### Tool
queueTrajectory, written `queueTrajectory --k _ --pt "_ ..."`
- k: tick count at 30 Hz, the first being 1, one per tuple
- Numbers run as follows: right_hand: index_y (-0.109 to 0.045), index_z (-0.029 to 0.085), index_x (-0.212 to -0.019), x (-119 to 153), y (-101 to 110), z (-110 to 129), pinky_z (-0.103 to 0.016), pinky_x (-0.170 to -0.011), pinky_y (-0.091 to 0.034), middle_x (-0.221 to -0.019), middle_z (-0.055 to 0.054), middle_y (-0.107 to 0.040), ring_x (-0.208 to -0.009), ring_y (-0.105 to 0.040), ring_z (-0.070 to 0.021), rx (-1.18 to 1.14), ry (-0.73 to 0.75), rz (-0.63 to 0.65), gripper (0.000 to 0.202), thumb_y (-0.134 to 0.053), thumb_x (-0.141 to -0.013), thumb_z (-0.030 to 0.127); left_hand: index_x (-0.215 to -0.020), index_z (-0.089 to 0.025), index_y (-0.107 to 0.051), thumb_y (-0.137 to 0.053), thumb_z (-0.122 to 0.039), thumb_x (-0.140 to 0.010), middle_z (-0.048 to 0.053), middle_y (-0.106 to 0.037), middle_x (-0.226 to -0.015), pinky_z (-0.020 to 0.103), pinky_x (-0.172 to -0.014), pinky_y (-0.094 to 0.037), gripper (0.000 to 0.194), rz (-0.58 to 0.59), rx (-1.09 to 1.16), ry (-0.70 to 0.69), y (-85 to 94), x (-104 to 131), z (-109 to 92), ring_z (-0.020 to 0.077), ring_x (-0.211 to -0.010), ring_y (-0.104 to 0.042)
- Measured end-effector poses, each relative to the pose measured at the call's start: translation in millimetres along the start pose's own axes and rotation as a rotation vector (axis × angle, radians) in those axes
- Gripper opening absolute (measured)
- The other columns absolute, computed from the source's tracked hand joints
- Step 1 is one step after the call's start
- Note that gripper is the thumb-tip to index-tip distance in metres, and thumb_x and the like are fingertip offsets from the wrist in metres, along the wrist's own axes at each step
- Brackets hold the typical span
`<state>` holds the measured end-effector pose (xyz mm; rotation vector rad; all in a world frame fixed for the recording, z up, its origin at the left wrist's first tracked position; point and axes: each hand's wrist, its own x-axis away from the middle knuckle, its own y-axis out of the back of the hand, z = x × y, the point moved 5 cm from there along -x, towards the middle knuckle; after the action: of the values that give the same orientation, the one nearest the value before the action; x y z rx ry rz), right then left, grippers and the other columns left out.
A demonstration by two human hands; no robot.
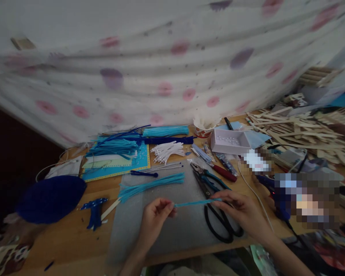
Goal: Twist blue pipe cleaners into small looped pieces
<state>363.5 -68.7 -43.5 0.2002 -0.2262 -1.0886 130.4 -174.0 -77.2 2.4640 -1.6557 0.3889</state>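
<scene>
A light blue pipe cleaner (194, 203) stretches level between my two hands above the grey mat (161, 234). My left hand (158, 214) pinches one end between thumb and forefinger. The other end is gripped in the fingers of my right hand (237, 209). Just behind the strand lies a bundle of light blue pipe cleaners (152, 186). Black-handled scissors (218, 228) rest on the mat under my right hand, and pliers with blue handles (208, 176) lie beyond them, partly covered by that hand.
White bead-tipped stems (168, 151) lie at the back, beside a white box of beads (230, 141). To the left are a dark blue fuzzy oval (51, 199) and a dark blue piece (94, 212). Wooden sticks (301, 134) pile up at right. A blue glue gun (278, 199) has a trailing cord.
</scene>
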Motion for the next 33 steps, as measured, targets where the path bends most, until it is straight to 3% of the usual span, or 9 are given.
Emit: queueTrajectory --k 4,9,15,17,21,23,26,31,33 --pt "-0.071 0.021 -0.078 -2 -8 0 -0.028 -0.05 -0.044 -0.058 -0.001 -0.064 -0.054 -0.055 -0.0172 -0.072 -0.048 -0.029 0.033 -0.074 -0.068 0.052 -0.083 -0.014 -0.072 -0.078 -0.042 -0.067 0.006 -0.075 -0.075 0.027 -0.068 -0.054 0.033 0.052 -0.035 0.015 -2.2 0 2 0.0172 -0.069 -0.069" --pt "-0.07 0.02 -0.072 -3 -13 2 -0.029 -0.061 -0.048 -0.07 -0.004 -0.068 -0.065 -0.06 -0.0189 -0.148 0.018 -0.075 0.032 -0.072 -0.07 0.052 -0.074 -0.014 -0.074 -0.074 -0.039 -0.07 0.006 -0.074 -0.064 0.027 -0.062 -0.052 0.025 0.108 -0.124 -0.017 -8.7 7 1 0.0181 -0.061 -0.067" --pt "-0.068 0.02 -0.064 0 -12 -5 -0.029 -0.061 -0.046 -0.067 -0.003 -0.066 -0.064 -0.057 -0.0177 -0.188 -0.057 -0.052 0.035 -0.076 -0.064 0.054 -0.072 -0.014 -0.071 -0.073 -0.046 -0.073 0.006 -0.073 -0.06 0.025 -0.055 -0.051 0.033 0.338 0.005 0.075 -12.7 15 7 0.0157 -0.052 -0.066" --pt "-0.067 0.019 -0.063 1 -13 -8 -0.028 -0.057 -0.044 -0.062 -0.001 -0.063 -0.059 -0.053 -0.016 -0.226 -0.123 -0.053 0.038 -0.078 -0.061 0.056 -0.08 -0.014 -0.073 -0.075 -0.047 -0.073 0.006 -0.074 -0.062 0.026 -0.056 -0.053 0.034 0.386 0.048 0.061 -9.9 17 9 0.0169 -0.054 -0.069" --pt "-0.067 0.018 -0.063 1 -22 -14 -0.026 -0.054 -0.038 -0.058 0.0 -0.059 -0.055 -0.049 -0.0133 -0.335 -0.212 -0.051 0.043 -0.081 -0.053 0.058 -0.115 -0.017 -0.068 -0.074 -0.041 -0.078 0.004 -0.076 -0.066 0.028 -0.06 -0.055 0.044 0.429 0.159 -0.046 -3.8 22 8 0.018 -0.059 -0.071" --pt "-0.066 0.018 -0.06 0 -28 -15 -0.026 -0.052 -0.036 -0.056 0.001 -0.058 -0.053 -0.046 -0.0122 -0.392 -0.235 -0.044 0.044 -0.083 -0.051 0.058 -0.123 -0.018 -0.064 -0.072 -0.041 -0.08 0.003 -0.076 -0.066 0.029 -0.061 -0.055 0.049 0.428 0.173 -0.087 -1.4 24 8 0.018 -0.058 -0.071" --pt "-0.067 0.017 -0.06 -3 -35 -14 -0.026 -0.052 -0.035 -0.056 0.001 -0.058 -0.053 -0.047 -0.012 -0.428 -0.243 -0.059 0.042 -0.083 -0.053 0.056 -0.116 -0.015 -0.067 -0.068 -0.045 -0.082 0.005 -0.076 -0.067 0.029 -0.063 -0.055 0.046 0.377 0.073 -0.11 4.0 23 6 0.0181 -0.06 -0.071" --pt "-0.071 0.019 -0.062 -8 -43 -3 -0.029 -0.06 -0.042 -0.058 -0.001 -0.063 -0.058 -0.053 -0.0156 -0.38 -0.185 -0.106 0.04 -0.083 -0.054 0.056 -0.104 -0.013 -0.068 -0.059 -0.046 -0.086 0.006 -0.075 -0.069 0.029 -0.065 -0.055 0.039 0.193 -0.125 -0.17 23.7 6 -10 0.0182 -0.063 -0.07" --pt "-0.073 0.019 -0.064 -10 -47 1 -0.03 -0.064 -0.044 -0.06 -0.002 -0.065 -0.061 -0.056 -0.0173 -0.355 -0.169 -0.099 0.04 -0.081 -0.057 0.058 -0.104 -0.013 -0.068 -0.053 -0.042 -0.09 0.006 -0.074 -0.07 0.03 -0.065 -0.056 0.036 0.101 -0.248 -0.257 32.3 -2 -19 0.0185 -0.065 -0.07"
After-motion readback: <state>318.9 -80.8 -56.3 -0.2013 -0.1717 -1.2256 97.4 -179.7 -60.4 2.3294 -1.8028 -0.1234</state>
